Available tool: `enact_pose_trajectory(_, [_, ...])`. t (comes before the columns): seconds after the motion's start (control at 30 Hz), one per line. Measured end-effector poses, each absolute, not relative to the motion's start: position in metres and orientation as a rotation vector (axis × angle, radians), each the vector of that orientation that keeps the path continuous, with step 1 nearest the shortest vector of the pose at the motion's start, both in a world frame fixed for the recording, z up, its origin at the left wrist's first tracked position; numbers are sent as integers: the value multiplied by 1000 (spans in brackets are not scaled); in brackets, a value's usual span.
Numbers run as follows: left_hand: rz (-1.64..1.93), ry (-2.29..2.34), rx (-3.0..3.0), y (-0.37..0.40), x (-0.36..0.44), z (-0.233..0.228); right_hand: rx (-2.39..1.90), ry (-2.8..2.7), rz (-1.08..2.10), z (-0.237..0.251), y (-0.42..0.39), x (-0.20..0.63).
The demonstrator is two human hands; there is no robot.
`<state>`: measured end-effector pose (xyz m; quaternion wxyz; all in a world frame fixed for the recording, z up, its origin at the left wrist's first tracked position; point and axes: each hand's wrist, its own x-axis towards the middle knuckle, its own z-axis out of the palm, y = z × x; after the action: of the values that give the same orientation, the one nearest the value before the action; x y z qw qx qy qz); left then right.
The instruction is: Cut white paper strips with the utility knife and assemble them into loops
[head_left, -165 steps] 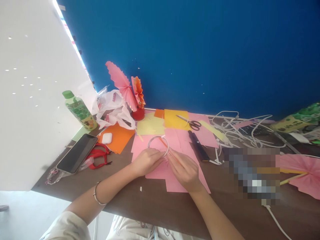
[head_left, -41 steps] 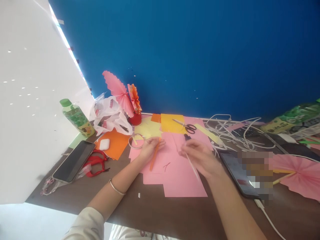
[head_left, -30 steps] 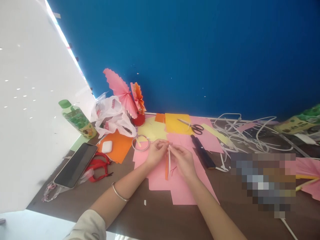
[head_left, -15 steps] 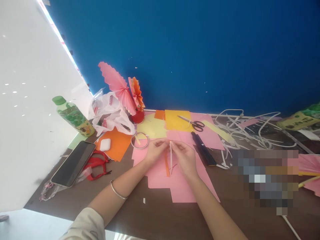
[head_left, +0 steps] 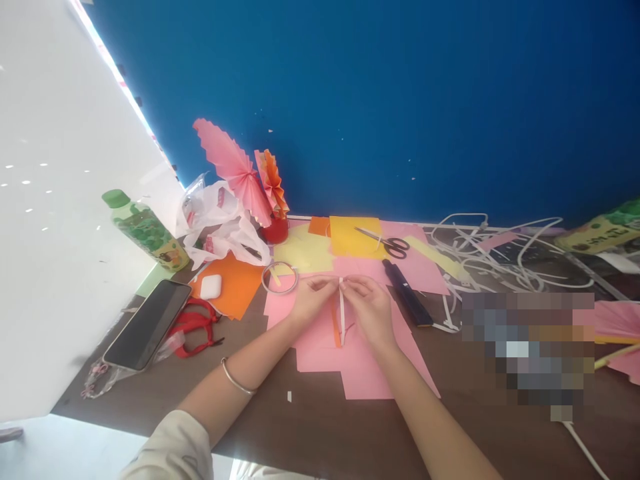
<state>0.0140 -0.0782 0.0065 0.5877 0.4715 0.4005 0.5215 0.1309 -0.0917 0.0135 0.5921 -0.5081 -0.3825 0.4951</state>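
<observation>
Above a layer of pink paper sheets (head_left: 320, 359), my left hand (head_left: 313, 300) and my right hand (head_left: 371, 308) meet at the fingertips. Both are closed in a pinch at the upper end of a narrow paper strip. Its white length (head_left: 343, 312) hangs down between the hands. Beside it, on the left, hangs an orange length (head_left: 336, 328); whether the two are one folded strip I cannot tell. A metal ring (head_left: 297, 279) lies just beyond my left hand. Past my right hand are a black pen-like tool (head_left: 409, 297) and scissors (head_left: 395, 247).
At left stand a green-capped bottle (head_left: 145, 230) and a phone (head_left: 145, 327), with red ribbon (head_left: 193, 333) and a white earbud case (head_left: 211, 287). Pleated pink paper (head_left: 230, 163) rises near plastic bags (head_left: 220, 220). Tangled white cables (head_left: 525, 267) spread at right, behind a blurred patch.
Both hands stay pinched together in nearly the same place. The hanging white strip looks slightly wider toward me. The whole view has shifted a little.
</observation>
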Motion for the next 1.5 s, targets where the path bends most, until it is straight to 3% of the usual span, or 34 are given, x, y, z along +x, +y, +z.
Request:
enact_pose_trajectory(1.2, [1288, 965, 1027, -78, 17, 5, -1208, -918, 1154, 15, -92, 129])
enact_pose_trajectory(1.5, [1298, 954, 1088, -79, 15, 10, -1348, -1175, 958, 30, -100, 132])
